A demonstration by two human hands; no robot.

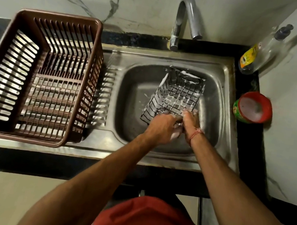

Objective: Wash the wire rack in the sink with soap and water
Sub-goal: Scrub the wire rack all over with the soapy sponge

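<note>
A dark wire rack (175,95) streaked with white soap foam lies tilted in the steel sink (133,90). Both hands meet at its near edge. My left hand (162,127) has its fingers curled over the rack's near rim, foam on the knuckles. My right hand (190,123), with a red thread at the wrist, grips the near right corner of the rack; whether it also holds a scrubber is hidden. No water runs from the chrome tap (185,19) above the basin.
A brown slatted plastic basket (36,75) stands on the drainboard to the left. A red tub of soap (253,107) and a clear dispenser bottle (260,52) sit on the black counter (254,148) to the right. The marble wall is close behind.
</note>
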